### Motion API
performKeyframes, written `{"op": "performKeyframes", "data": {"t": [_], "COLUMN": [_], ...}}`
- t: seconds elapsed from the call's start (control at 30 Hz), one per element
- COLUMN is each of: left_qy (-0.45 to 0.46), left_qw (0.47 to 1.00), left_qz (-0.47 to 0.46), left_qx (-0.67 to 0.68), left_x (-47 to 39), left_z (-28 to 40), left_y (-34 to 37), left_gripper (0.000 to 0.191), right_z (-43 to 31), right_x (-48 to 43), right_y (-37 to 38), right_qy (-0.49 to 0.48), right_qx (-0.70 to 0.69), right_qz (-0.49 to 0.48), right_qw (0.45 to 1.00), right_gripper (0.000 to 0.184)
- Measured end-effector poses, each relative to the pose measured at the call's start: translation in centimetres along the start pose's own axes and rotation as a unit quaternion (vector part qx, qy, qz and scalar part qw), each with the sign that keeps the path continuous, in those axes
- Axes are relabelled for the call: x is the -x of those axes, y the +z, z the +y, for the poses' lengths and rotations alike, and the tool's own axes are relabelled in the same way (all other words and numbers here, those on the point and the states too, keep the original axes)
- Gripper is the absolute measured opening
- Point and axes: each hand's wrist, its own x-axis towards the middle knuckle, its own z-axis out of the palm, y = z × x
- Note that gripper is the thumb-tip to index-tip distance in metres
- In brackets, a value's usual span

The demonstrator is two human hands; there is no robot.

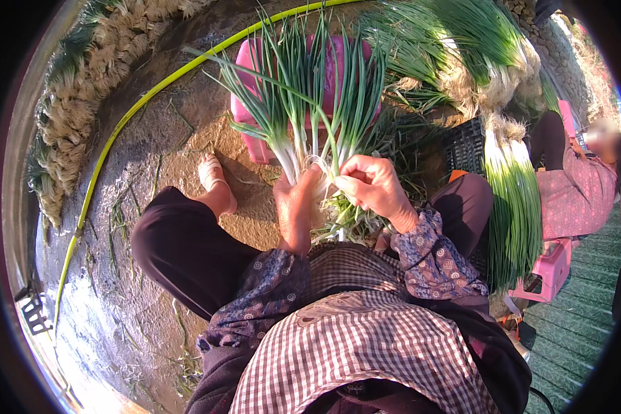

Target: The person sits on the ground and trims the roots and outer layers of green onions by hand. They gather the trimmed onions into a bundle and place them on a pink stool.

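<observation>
My left hand point(296, 207) grips the white root ends of a bunch of spring onions point(310, 98). Their green leaves fan out away from me, over a pink plastic stool point(248, 57). My right hand point(375, 189) is just right of it, thumb and forefinger pinched on a bent green leaf point(333, 147) at the base of the bunch. Below my hands, between my legs, lies a heap of loose leaves and trimmings point(349, 209). The roots in my left palm are partly hidden by the fingers.
A yellow hose point(129, 111) curves over the wet floor. Rooted bundles point(77, 98) line the left. More spring onions point(455, 46) lie at upper right; others point(512, 207) lie by a black crate point(464, 147). Another person point(574, 191) sits at right on a pink stool point(552, 269).
</observation>
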Motion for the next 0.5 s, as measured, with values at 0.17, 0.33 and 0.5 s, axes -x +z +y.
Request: {"op": "performKeyframes", "data": {"t": [0.17,0.33,0.5], "left_qy": [0.015,-0.005,0.02], "left_qw": [1.0,1.0,0.999], "left_qz": [0.009,0.011,-0.006], "left_qx": [-0.003,0.005,0.03], "left_x": [0.0,0.3,0.6], "left_z": [-0.3,0.3,0.3], "left_y": [0.1,0.1,-0.2], "left_gripper": [0.03,0.036,0.038], "right_z": [-3.4,-1.6,1.6], "right_x": [4.1,3.5,-0.2], "right_y": [-1.2,-4.3,-1.6], "right_qy": [-0.234,-0.058,-0.053], "right_qx": [-0.146,-0.128,0.138], "right_qz": [0.151,0.32,0.159], "right_qw": [0.949,0.937,0.976], "right_gripper": [0.009,0.021,0.024]}}
